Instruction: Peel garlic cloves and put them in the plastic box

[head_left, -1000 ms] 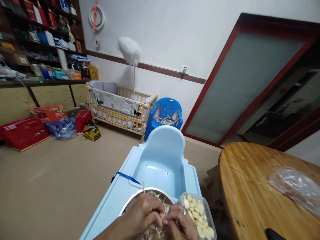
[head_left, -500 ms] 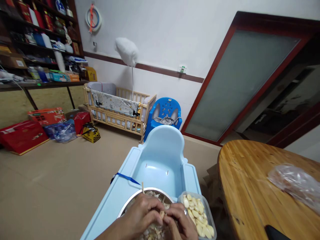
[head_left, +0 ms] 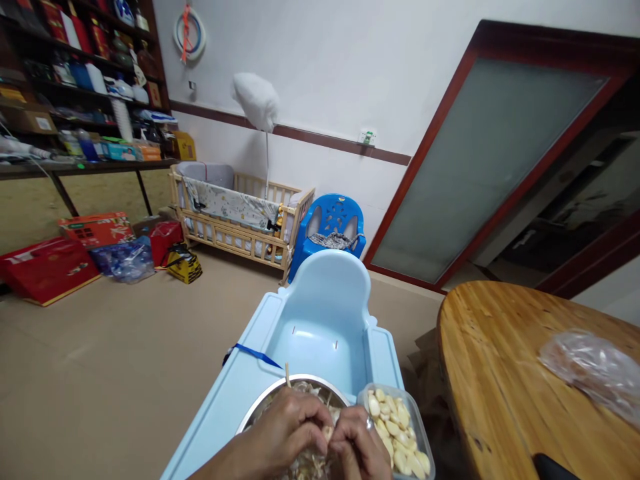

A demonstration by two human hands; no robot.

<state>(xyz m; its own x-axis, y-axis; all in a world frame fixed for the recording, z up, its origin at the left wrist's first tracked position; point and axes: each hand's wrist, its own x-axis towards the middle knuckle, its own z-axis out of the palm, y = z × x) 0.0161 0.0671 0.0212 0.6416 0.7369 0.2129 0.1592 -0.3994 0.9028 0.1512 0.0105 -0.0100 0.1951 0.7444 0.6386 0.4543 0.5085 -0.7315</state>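
Over a steel bowl [head_left: 250, 415], my left hand [head_left: 295, 425] and my right hand [head_left: 361, 441] meet fingertip to fingertip. Pinched between them is a garlic clove [head_left: 327, 433], mostly covered by the fingers. Both hands are closed on it. Papery garlic skins [head_left: 311, 463] and dry stalks fill the bowl below. Just right of my right hand, a clear plastic container [head_left: 426, 440] holds many peeled garlic cloves [head_left: 397, 427]. A ring shows on a right-hand finger.
Bowl and container rest on a light-blue plastic high chair [head_left: 327, 293] with a blue strap [head_left: 257, 355]. A wooden table [head_left: 493, 373] with a plastic bag [head_left: 593, 367] stands at right. Behind are a blue chair [head_left: 333, 217], a wooden crib [head_left: 235, 237] and red bags [head_left: 47, 270].
My right-hand fingers have shifted slightly on the clove, and more of its pale surface shows between the fingertips. The whole view has moved a little.
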